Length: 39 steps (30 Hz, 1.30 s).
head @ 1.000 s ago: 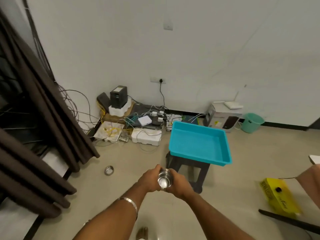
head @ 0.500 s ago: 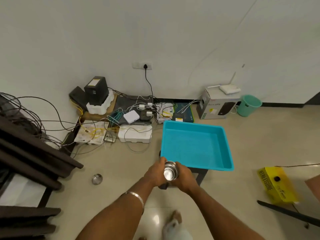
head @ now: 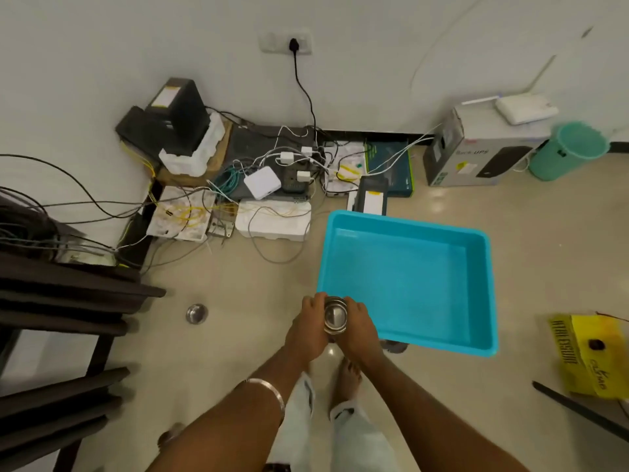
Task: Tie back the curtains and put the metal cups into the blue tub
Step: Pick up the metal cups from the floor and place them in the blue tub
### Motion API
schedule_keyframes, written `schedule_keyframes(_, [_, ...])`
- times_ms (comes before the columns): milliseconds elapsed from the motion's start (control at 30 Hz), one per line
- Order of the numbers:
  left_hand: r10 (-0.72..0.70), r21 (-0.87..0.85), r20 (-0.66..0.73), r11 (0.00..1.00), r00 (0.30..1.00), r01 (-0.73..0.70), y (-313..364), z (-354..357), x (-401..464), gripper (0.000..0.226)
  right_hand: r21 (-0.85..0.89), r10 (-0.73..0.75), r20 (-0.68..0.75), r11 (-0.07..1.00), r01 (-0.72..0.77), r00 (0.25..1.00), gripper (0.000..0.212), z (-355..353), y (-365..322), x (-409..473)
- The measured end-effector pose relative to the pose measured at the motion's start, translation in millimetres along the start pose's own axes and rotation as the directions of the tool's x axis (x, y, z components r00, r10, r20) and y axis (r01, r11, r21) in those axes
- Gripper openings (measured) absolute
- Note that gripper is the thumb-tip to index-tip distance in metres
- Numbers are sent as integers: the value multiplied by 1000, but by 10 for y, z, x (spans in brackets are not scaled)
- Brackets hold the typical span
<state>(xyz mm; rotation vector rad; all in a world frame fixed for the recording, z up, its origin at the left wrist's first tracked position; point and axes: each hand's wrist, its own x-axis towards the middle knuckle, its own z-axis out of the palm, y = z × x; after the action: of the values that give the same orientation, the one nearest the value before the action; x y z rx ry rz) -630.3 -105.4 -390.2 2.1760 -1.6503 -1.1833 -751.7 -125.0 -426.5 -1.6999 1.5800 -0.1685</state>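
Beige tiled floor (head: 561,233): small steel cup (head: 196,313) lying loose.
Shiny metal cup (head: 335,316): clasped between left hand (head: 306,330) and right hand (head: 357,330).
Blue plastic tub (head: 405,344): just beside hands.

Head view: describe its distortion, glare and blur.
Head view: wide-angle bending curves the wall and skirting line at the edges; a small ceiling-light glare spot sits on the floor tile below the hands; the green bucket and yellow box near the right edge look smeared; the metal cup between the left hand and right hand is soft, while the blue tub reads fairly sharp.
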Motion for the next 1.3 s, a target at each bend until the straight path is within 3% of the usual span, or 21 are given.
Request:
schedule_keyframes(167, [-36, 112, 75, 993, 997, 27, -152, 209, 430, 68, 6, 51, 17, 999, -51, 999, 39, 134, 151, 332])
schedule_keyframes(300, [-44, 158, 174, 987, 984, 16, -317, 323, 718, 81, 34, 116, 23, 993, -117, 993, 43, 230, 201, 522])
schedule_keyframes(667, [-81, 239, 324, 971, 943, 1, -577, 533, 1087, 91, 40, 229, 106, 971, -234, 968, 49, 437, 317, 810])
schedule_keyframes(967, [-106, 349, 352, 937, 930, -25, -541, 665, 1100, 92, -73, 315, 224, 949, -307, 922, 81, 450, 418, 935])
schedule_keyframes(1300, [-104, 343, 339, 939, 935, -20, -446, 683, 1099, 84, -98, 296, 241, 955, -280, 924, 91, 442, 463, 963])
